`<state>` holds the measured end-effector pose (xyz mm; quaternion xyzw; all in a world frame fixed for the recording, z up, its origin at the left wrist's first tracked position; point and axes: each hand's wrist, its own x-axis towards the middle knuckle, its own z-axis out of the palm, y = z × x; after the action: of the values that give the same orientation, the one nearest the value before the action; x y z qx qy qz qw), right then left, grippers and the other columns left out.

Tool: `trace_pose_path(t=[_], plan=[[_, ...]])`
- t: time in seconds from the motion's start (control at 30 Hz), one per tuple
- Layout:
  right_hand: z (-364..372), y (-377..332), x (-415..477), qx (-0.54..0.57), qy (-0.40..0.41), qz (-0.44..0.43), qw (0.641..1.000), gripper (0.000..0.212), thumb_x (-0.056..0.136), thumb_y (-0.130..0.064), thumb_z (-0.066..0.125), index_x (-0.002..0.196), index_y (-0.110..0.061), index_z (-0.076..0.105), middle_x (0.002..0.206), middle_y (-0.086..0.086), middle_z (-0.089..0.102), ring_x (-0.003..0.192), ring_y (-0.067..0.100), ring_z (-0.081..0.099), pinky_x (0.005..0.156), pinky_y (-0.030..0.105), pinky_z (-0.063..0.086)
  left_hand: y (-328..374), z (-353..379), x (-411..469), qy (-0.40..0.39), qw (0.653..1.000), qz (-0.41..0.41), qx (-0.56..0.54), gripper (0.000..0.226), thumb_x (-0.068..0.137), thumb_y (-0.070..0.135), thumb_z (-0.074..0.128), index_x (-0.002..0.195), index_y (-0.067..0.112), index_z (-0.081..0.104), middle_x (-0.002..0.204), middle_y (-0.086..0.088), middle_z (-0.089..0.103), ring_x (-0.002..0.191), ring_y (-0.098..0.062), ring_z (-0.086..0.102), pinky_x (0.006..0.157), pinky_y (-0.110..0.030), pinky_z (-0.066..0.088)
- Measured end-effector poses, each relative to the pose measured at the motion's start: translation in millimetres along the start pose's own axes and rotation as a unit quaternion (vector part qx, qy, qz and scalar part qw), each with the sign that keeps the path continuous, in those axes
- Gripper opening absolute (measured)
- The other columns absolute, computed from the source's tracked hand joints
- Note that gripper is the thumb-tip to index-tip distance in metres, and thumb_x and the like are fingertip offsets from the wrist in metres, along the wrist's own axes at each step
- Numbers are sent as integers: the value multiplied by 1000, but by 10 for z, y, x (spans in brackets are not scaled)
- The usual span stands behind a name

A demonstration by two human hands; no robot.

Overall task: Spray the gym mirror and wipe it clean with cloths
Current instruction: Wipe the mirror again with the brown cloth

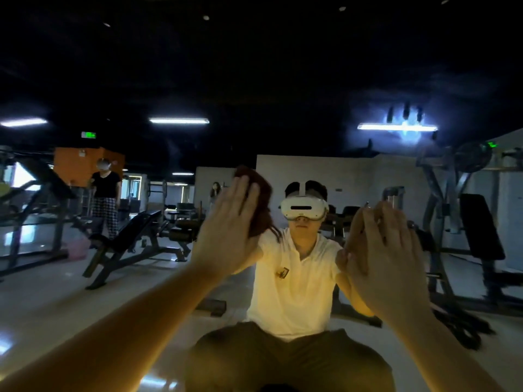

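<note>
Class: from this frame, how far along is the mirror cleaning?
Neither hand is spraying, so spraying looks done. Wiping is in hand: the left hand presses a dark cloth to the mirror, the right hand flat beside it. A hazy smear near the upper-right light is left.

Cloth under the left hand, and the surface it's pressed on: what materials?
Cloth: dark reddish-brown, probably a soft fabric. It bunches and droops past the left hand, but the weave is too blurred to tell.
Mirror: glossy glass. It reflects the person and gym clearly, with a hazy smear around one reflected ceiling light.
</note>
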<state>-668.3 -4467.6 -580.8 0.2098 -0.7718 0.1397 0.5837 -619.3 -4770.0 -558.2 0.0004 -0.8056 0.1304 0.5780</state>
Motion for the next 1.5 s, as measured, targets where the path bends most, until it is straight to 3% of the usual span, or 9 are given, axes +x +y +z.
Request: trace_pose_path(t=[0.2, 0.33, 0.6, 0.77, 0.93, 1.03, 1.17, 1.3, 1.5], plan=[[44, 109, -374, -22, -50, 5, 998, 86, 90, -42, 70, 157, -2, 34, 164, 30, 23, 151, 49, 24, 116, 66, 33, 327, 104, -293, 64, 974, -181, -123, 79, 103, 50, 30, 163, -1, 21, 169, -29, 17, 158, -44, 16, 125, -62, 24], [66, 187, -483, -30, -89, -37, 995, 98, 87, -45, 76, 162, -10, 23, 169, 24, 8, 156, 44, 10, 121, 57, 19, 1198, 229, -293, 36, 979, -113, -164, 89, 99, 39, 58, 167, 10, 9, 173, -20, 2, 161, -36, -1, 129, -59, 13], [-5, 289, -590, -5, -129, -37, 991, 93, 92, -37, 70, 164, -14, 17, 172, 14, 5, 159, 33, 2, 124, 53, 17, 1601, 290, -336, 0, 987, 149, -56, 82, 101, 48, 41, 165, 10, 6, 172, -17, 5, 161, -30, -2, 132, -46, 1], [81, 57, -847, 15, -104, 22, 994, 88, 89, -30, 72, 162, -12, 26, 172, 16, 8, 158, 36, 7, 124, 53, 17, 413, 233, -900, -8, 998, 47, -42, 101, 87, 37, 75, 164, 11, 13, 171, -16, 12, 159, -29, 6, 128, -52, 14], [139, -12, -1211, 14, -109, 96, 989, 90, 88, -30, 74, 161, -9, 27, 170, 20, 11, 157, 39, 12, 120, 62, 29, -36, 228, -1532, 2, 993, -73, -88, 83, 108, 59, 30, 162, -3, 18, 168, -29, 14, 158, -44, 14, 125, -60, 22], [150, 63, -1314, 26, -112, 81, 990, 86, 90, -28, 72, 161, -8, 28, 170, 20, 12, 158, 38, 11, 118, 63, 33, 452, 369, -1563, 12, 984, -118, -136, 85, 106, 59, 36, 163, -1, 13, 170, -30, 9, 159, -45, 8, 125, -63, 21], [129, 134, -1302, 64, -106, 72, 990, 77, 92, -21, 63, 161, -14, 30, 171, 15, 12, 159, 33, 7, 122, 59, 28, 1277, 490, -1546, -15, 984, -92, -150, 103, 95, 36, 72, 167, 10, 3, 173, -19, -3, 161, -37, -2, 128, -61, 11], [163, 151, -1362, 95, -94, 78, 988, 72, 92, -17, 50, 162, -18, 30, 173, 10, 9, 159, 29, 4, 123, 59, 24, 1907, 481, -1590, -52, 988, 27, -141, 96, 94, 39, 58, 167, 11, 2, 173, -19, -1, 161, -34, -6, 130, -43, -11], [217, 199, -1428, 96, -87, 62, 990, 73, 95, -16, 54, 163, -16, 26, 173, 11, 7, 160, 29, 2, 123, 60, 23, 1098, 520, -1968, -63, 988, 91, -104, 96, 90, 39, 64, 165, 12, 10, 172, -14, 6, 162, -29, 0, 127, -57, 18]])
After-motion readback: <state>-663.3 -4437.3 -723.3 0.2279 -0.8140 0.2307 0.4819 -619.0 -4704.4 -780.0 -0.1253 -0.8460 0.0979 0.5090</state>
